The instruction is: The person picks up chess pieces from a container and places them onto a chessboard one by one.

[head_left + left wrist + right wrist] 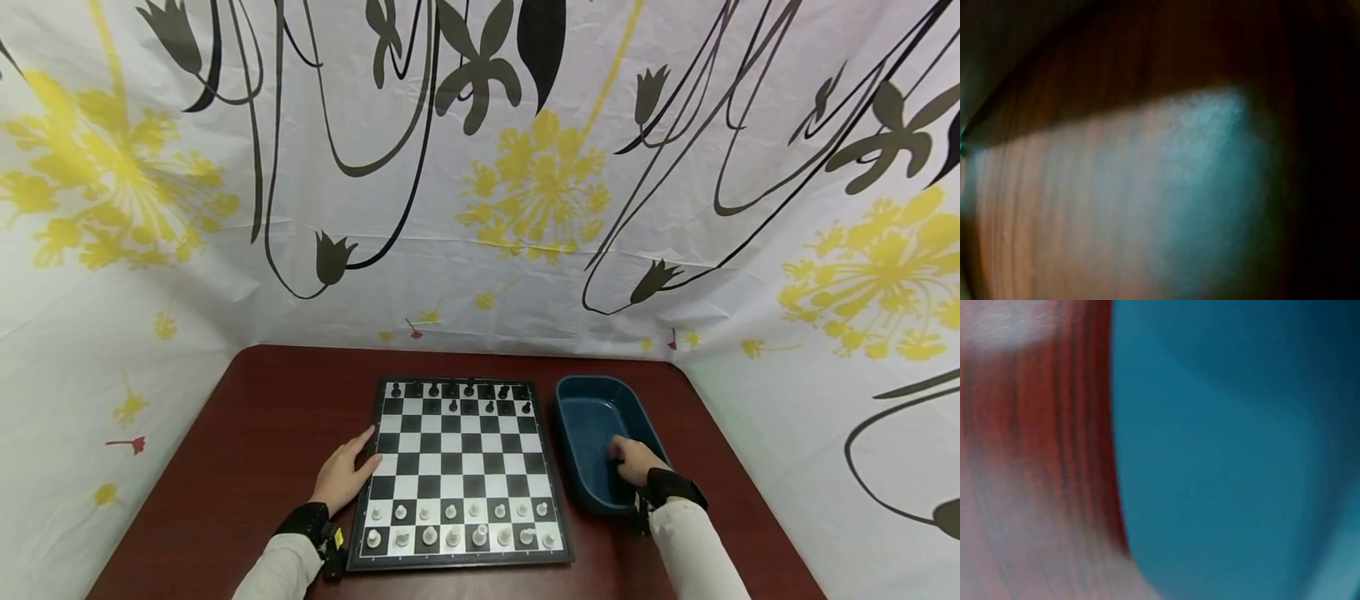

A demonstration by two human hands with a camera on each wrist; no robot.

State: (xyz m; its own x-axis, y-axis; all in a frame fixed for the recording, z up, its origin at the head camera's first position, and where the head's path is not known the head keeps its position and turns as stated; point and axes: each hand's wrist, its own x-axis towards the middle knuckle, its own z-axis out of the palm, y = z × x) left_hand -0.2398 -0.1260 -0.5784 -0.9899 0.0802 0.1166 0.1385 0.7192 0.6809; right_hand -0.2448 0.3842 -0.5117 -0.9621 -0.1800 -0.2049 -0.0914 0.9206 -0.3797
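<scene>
Head view, chessboard [459, 467] between hands, right hand [632, 461] in blue tub [592, 417]

Both wrist views are blurred: only smeared table [1054, 206] wood and blue bin [1235, 450] show. The right hand's [633, 461] fingertips dip into the bin, so its grip is unclear.

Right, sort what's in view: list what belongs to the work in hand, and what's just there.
In the work:
chessboard, left hand resting at its left edge
blue tub, right hand inside it
white pieces
black pieces

Just there:
red-brown table
flowered sheet behind
</scene>
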